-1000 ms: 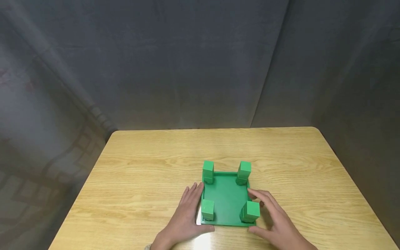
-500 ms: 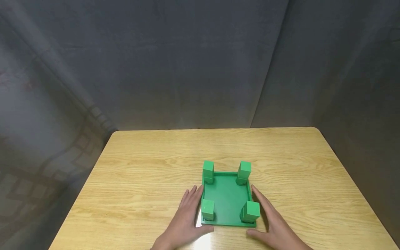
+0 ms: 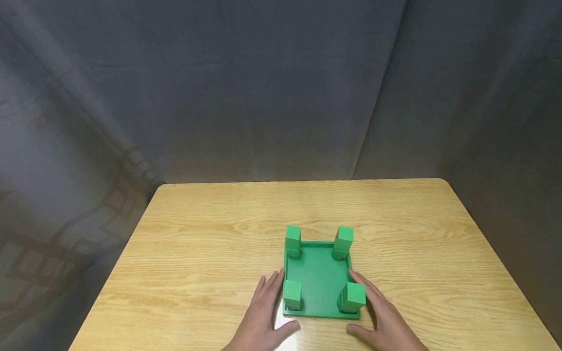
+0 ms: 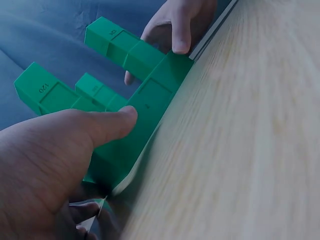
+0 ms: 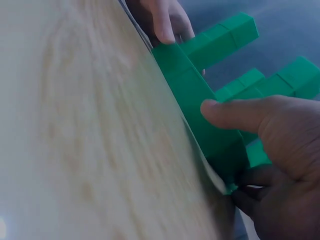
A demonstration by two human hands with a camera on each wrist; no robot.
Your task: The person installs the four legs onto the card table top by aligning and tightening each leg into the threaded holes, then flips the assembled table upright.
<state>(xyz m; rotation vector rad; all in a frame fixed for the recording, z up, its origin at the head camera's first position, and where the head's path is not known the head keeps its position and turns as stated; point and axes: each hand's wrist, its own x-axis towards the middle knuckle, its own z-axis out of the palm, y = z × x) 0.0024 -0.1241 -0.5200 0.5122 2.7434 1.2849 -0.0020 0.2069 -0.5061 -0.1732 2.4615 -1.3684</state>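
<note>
A square green tray (image 3: 318, 278) with low walls lies on the table, a green block post upright at each corner: far left (image 3: 292, 240), far right (image 3: 343, 241), near left (image 3: 292, 295), near right (image 3: 353, 297). My left hand (image 3: 261, 314) lies along its left side, fingers extended beside the wall and thumb in front of the near edge. My right hand (image 3: 383, 314) is at the right side, index fingertip at the wall, thumb in front of the near corner. In the left wrist view, the near-left post (image 4: 45, 92) bears printed digits; that view partly hides the left fingers.
The wooden table (image 3: 210, 234) has rounded far corners and extends around the tray on all sides. Grey curtains (image 3: 263, 87) hang behind it and at both sides.
Both hands have slid slightly toward the near edge. The right index finger, earlier bent at the tray's wall, has straightened. The tray and its posts have hardly moved.
</note>
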